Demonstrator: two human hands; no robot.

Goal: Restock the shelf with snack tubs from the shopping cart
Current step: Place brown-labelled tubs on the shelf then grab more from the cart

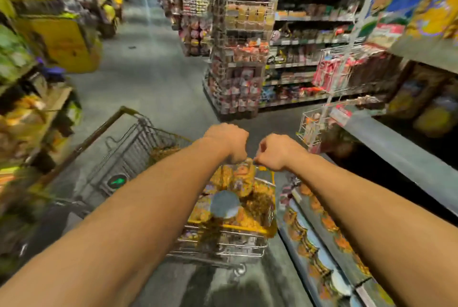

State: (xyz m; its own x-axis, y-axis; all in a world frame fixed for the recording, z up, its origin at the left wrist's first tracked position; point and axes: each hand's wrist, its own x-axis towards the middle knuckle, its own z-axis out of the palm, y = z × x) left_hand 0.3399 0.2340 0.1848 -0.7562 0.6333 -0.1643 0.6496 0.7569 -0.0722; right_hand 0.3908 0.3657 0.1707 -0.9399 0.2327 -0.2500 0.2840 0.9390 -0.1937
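- mostly blurred, the head view: left hand point(226, 141) and right hand point(277, 150), side by side, curl their fingers onto the top edge of a clear plastic snack tub point(250, 182) holding orange snacks.
- the tub sits in the wire shopping cart point(138, 148), just beside the grey shelf point(396, 153).

Left hand point(226, 141) and right hand point(277, 150) curl above snack tub point(233, 197) in cart point(138, 144).

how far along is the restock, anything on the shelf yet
Done: a row of tubs already lies on the low shelf at right. In hand: the left hand and right hand seem to grip the top of a tub in the cart, though blur hides the hold. Left: that tub is not yet lifted out.
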